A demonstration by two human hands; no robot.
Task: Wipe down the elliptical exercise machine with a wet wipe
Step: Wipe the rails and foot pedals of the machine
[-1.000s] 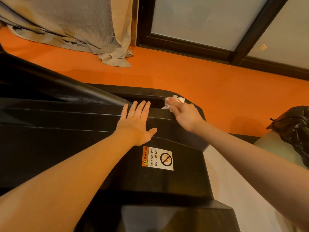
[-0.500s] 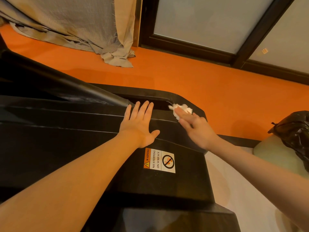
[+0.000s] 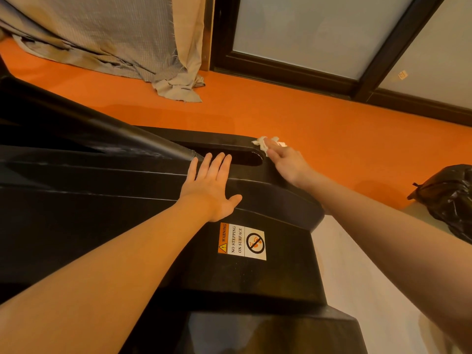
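Floor: orange floor (image 3: pixel 293 116) runs to a dark-framed frosted door (image 3: pixel 319 34); a beige curtain (image 3: pixel 115 39) pools on it at left.
Machine: your black elliptical machine (image 3: pixel 255 277) has a glossy, faintly streaked housing, a slot at the far end and a "No stepping on surface" warning sticker (image 3: pixel 242 241).
Wipe: one crumpled white wet wipe (image 3: pixel 263 144) sits on the housing's far rim.
Right hand: your right hand (image 3: pixel 286 162) presses the wipe under its fingertips.
Left hand: your left hand (image 3: pixel 212 185) lies flat on the housing, fingers straight.
Count: two hands, one wipe, one black bag (image 3: pixel 449 198) at right.

Black elliptical machine (image 3: pixel 127 213), white wipe (image 3: pixel 265 145), orange floor (image 3: pixel 306 118), orange-and-white warning sticker (image 3: pixel 242 241).
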